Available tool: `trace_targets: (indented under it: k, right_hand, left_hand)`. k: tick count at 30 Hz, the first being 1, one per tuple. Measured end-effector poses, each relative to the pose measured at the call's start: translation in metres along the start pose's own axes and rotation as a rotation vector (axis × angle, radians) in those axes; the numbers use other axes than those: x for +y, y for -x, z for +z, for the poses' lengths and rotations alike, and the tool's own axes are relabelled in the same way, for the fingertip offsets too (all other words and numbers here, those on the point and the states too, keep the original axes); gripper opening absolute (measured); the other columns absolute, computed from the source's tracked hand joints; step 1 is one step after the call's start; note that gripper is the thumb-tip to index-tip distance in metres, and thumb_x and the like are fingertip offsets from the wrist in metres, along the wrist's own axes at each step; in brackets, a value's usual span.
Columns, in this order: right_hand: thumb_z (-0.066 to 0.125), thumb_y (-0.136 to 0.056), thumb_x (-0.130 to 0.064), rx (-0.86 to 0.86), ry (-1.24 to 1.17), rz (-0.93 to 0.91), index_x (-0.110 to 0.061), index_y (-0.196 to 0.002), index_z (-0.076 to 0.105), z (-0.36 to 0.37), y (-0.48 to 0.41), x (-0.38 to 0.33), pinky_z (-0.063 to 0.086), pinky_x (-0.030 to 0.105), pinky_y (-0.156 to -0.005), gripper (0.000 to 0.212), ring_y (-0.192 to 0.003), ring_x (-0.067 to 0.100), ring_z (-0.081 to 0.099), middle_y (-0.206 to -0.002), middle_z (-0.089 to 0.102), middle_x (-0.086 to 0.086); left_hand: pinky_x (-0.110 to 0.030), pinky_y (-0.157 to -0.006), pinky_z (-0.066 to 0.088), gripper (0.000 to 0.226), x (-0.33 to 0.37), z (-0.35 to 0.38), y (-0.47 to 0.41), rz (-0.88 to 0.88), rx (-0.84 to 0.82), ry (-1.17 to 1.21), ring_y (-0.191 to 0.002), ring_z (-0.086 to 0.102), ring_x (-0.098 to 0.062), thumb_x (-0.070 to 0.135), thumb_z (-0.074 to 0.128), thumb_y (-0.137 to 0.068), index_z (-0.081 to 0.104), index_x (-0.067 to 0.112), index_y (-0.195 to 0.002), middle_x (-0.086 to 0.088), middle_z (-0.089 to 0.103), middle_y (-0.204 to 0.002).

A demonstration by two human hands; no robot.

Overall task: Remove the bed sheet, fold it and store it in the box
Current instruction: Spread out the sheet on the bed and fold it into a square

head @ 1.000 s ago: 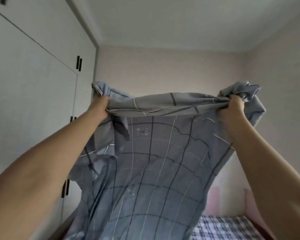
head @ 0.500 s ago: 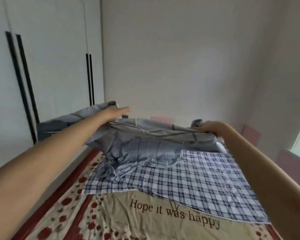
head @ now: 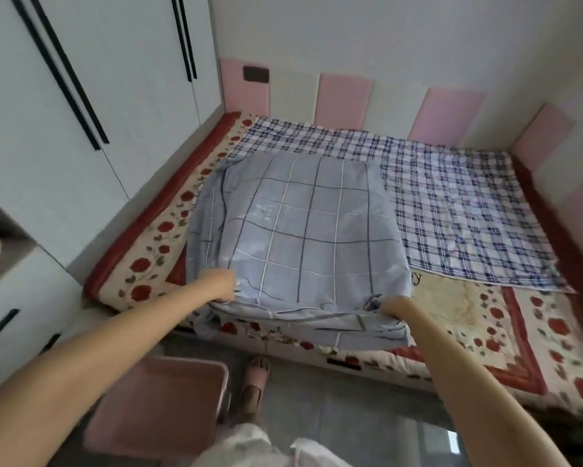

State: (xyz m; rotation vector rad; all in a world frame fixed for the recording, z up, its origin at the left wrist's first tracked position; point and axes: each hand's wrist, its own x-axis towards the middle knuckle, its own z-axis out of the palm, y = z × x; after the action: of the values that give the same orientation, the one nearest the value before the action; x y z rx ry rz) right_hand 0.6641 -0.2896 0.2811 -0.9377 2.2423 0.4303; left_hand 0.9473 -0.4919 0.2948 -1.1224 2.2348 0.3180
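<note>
Where fingers (head: 227, 288) pinch, near corners of bed sheet (head: 300, 230) bunch.

Fingers of the left hand (head: 220, 287) and right hand (head: 395, 306) are buried in the bed sheet (head: 303, 230), in its bunched edge. Beside the right fingers, lettering (head: 417, 278) is covered but a "y"; the box (head: 168, 399) below the left fingers is blurred.

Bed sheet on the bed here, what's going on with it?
A person stands at the bed's near edge, folding the grey-blue checked bed sheet. It lies as a rough square over a blue plaid cloth and a rose-patterned mat. The left-hand grip holds its near left corner, the right-hand grip its near right corner. A pink box sits on the floor by the person's feet; the sheet is not yet in it.
</note>
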Motion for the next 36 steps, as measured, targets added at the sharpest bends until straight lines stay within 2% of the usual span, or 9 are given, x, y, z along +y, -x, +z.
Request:
trace_targets:
  k: [6,10,15,17,21,24,27,33,36]
  right_hand:
    - [0.056,-0.092,-0.026,0.089,-0.856,0.001,-0.020,-0.076,0.047,0.039,0.009,0.026,0.048,0.032,-0.072,0.020,-0.074,0.019,0.050,-0.083,0.052,0.005]
    - [0.053,-0.094,-0.034,0.118,-1.385,-0.145,-0.016,-0.091,0.056,0.044,0.002,0.032,0.044,0.038,-0.086,0.018,-0.090,0.021,0.058,-0.111,0.062,0.017]
    - [0.065,-0.085,-0.036,-0.250,-0.682,-0.418,-0.015,-0.092,0.060,0.048,0.020,0.028,0.046,0.014,-0.075,0.023,-0.079,0.012,0.058,-0.083,0.064,-0.003]
    - [0.068,-0.084,-0.038,-0.473,-0.428,-0.351,-0.015,-0.084,0.057,0.057,0.022,0.027,0.040,0.007,-0.064,0.026,-0.074,0.010,0.053,-0.073,0.062,-0.009]
    - [0.075,-0.065,-0.061,-0.623,0.133,-0.155,-0.012,-0.117,0.059,0.084,0.014,0.037,0.046,0.024,-0.082,0.074,-0.099,0.021,0.056,-0.118,0.062,0.005]
    - [0.076,-0.068,-0.057,-0.505,0.251,-0.025,-0.013,-0.147,0.029,0.113,0.010,0.049,0.045,0.027,-0.094,0.102,-0.119,0.025,0.051,-0.137,0.048,0.003]
    - [0.061,-0.088,-0.036,-0.320,0.127,0.070,-0.013,-0.152,-0.004,0.138,0.005,0.058,0.040,0.033,-0.099,0.094,-0.131,0.033,0.040,-0.149,0.029,0.017]
    - [0.045,-0.096,-0.015,-0.287,0.196,0.216,-0.022,-0.146,-0.024,0.156,0.006,0.055,0.046,0.036,-0.082,0.085,-0.127,0.034,0.044,-0.151,0.023,0.025]
    - [0.043,-0.096,-0.025,-0.378,0.235,0.173,-0.019,-0.150,0.019,0.164,0.002,0.051,0.044,0.037,-0.097,0.060,-0.124,0.031,0.047,-0.141,0.044,0.012]
  left_hand:
    - [-0.042,-0.114,0.016,0.049,-0.026,0.072,-0.026,0.052,0.200,0.351,-0.131,0.036,-0.025,0.037,0.046,-0.082,0.053,0.014,-0.124,-0.004,0.046,-0.136]
    - [-0.034,-0.075,0.039,0.056,-0.043,0.082,-0.054,-0.003,0.181,0.863,-0.096,0.060,-0.033,0.049,0.038,-0.074,0.059,0.009,-0.108,-0.008,0.057,-0.097]
    - [-0.025,-0.063,0.035,0.056,-0.025,0.063,-0.029,0.255,0.036,0.777,-0.071,0.048,-0.016,0.071,0.055,-0.064,0.047,0.017,-0.078,0.000,0.046,-0.074]
    - [-0.020,-0.085,0.042,0.056,-0.017,0.063,-0.018,0.409,-0.256,0.529,-0.106,0.055,-0.014,0.070,0.064,-0.068,0.052,0.035,-0.111,0.008,0.056,-0.110]
    - [-0.030,-0.109,0.033,0.130,-0.022,0.093,0.001,0.222,-0.556,-0.127,-0.139,0.026,-0.025,0.048,0.078,-0.068,-0.018,0.012,-0.147,-0.006,0.011,-0.156]
    - [-0.038,-0.075,0.053,0.119,-0.025,0.140,0.007,0.291,-0.300,-0.232,-0.089,0.063,-0.027,0.022,0.081,-0.068,-0.008,0.016,-0.147,-0.015,0.064,-0.109]
    - [-0.030,-0.051,0.039,0.105,-0.028,0.166,0.004,0.209,-0.140,-0.140,-0.060,0.055,-0.024,0.005,0.061,-0.078,-0.015,0.026,-0.148,-0.009,0.057,-0.071]
    - [-0.033,-0.075,0.049,0.031,0.003,0.182,-0.001,0.253,-0.113,-0.375,-0.097,0.062,-0.028,0.007,0.046,-0.087,0.060,0.011,-0.114,-0.009,0.067,-0.104]
    - [-0.032,-0.082,0.044,0.029,0.002,0.178,-0.010,0.300,-0.003,-0.193,-0.106,0.057,-0.027,0.008,0.050,-0.079,0.062,0.015,-0.105,-0.008,0.063,-0.109]
